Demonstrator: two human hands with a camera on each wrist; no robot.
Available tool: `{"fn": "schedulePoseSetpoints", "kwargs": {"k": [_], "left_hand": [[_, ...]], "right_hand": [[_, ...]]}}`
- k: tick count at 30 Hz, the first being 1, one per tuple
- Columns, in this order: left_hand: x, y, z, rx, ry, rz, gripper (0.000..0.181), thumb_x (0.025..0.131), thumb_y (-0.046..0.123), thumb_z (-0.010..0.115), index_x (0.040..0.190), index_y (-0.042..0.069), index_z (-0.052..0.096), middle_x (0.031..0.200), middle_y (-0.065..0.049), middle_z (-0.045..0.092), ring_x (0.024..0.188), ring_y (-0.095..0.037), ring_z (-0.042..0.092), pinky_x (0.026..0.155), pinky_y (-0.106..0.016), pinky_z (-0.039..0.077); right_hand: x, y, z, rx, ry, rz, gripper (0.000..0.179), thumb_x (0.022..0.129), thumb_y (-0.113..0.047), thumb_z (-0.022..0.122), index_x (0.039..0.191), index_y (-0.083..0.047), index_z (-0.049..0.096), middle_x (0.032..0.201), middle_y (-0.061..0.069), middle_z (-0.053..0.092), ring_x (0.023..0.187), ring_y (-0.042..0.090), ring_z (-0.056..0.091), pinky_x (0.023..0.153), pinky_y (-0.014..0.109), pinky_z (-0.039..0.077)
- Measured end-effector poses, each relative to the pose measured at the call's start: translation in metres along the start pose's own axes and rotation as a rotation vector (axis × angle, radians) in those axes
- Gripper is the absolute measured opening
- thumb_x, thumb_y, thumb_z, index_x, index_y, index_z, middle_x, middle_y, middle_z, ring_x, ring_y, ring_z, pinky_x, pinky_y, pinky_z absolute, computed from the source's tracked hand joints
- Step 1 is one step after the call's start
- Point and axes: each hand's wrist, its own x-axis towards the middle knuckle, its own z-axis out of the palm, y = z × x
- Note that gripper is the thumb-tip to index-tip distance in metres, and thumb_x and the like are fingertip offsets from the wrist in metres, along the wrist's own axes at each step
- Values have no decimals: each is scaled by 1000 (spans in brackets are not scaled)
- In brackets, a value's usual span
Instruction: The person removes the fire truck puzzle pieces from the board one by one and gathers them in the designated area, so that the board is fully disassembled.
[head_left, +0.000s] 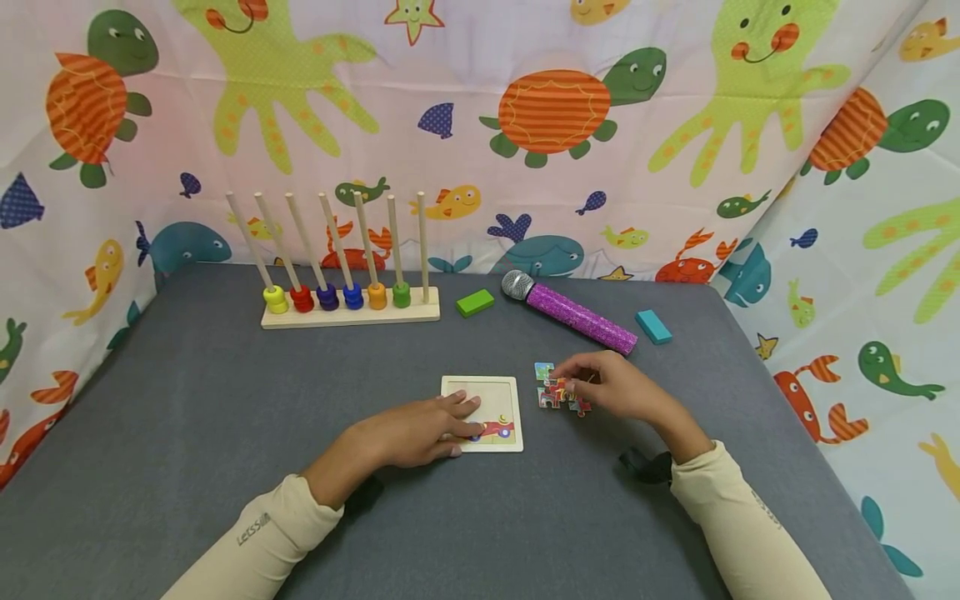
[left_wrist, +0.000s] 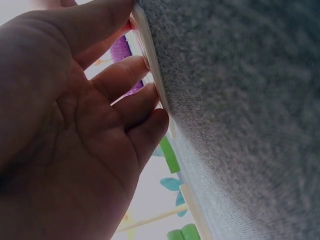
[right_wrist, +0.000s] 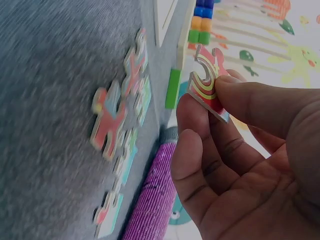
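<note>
My left hand (head_left: pixel 416 429) rests on a square wooden puzzle board (head_left: pixel 480 385), its fingers spread over the lower left part. Inside the frame, a picture with a red vehicle (head_left: pixel 504 431) shows at the lower right; the hand hides some of it. In the left wrist view, the fingertips (left_wrist: pixel 135 65) touch the board's edge. Above the loose pieces, my right hand (head_left: pixel 622 387) pinches a red jigsaw piece (right_wrist: pixel 204 87) with yellow curves between thumb and fingers. Several loose jigsaw pieces (right_wrist: pixel 107 122) lie on the table beneath it, right of the board.
A wooden peg stand (head_left: pixel 352 317) with coloured beads stands at the back left. Right of it lie a green block (head_left: pixel 475 302), a glittery purple microphone (head_left: pixel 573 314) and a blue block (head_left: pixel 654 327). A printed curtain (head_left: pixel 450 150) hangs behind the grey table (head_left: pixel 187 400).
</note>
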Motion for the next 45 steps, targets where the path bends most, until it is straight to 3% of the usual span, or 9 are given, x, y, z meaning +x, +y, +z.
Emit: {"fn": "schedulePoseSetpoints", "kwargs": {"k": [12,18,27,35,39,45], "left_hand": [[-1,-1,0,4,15,7,42,98,18,61,140,15,56,154,-12,33,143,-32,24,110,-47,29],[0,1,2,6,9,31,42,97,18,61,139,15,57,153,-14,34,143,-33,25,110,-47,30],[2,0,3,-5,-5,3,43,98,19,60,141,16,55,155,-11,31,144,-30,22,110,-47,28],[-1,-3,1,14,18,4,43,97,19,61,140,16,55,154,-12,32,144,-31,22,110,-47,29],[-1,-3,2,10,20,16,43,98,20,61,140,15,55,154,-12,33,143,-32,23,110,-48,29],[0,-3,4,4,12,18,43,98,20,60,140,16,55,155,-11,32,144,-31,22,111,-47,28]], "right_hand": [[-6,11,-9,4,-5,-9,18,95,-3,61,110,-4,71,90,2,66,75,18,56,64,29,48],[-18,21,-19,11,-15,40,18,94,-3,62,110,-2,71,94,3,68,78,21,56,67,28,49],[-28,35,-31,-14,2,34,19,94,-1,61,110,-4,72,98,2,69,78,20,56,65,27,49],[-25,47,-30,1,-32,67,19,94,-2,62,110,-4,73,103,6,69,79,20,53,66,26,47],[-23,50,-28,1,-35,81,19,93,-2,63,111,-4,71,94,6,66,76,19,53,63,26,45],[-22,53,-24,4,-72,99,17,93,-3,63,109,0,68,93,4,65,79,17,55,66,26,48]]}}
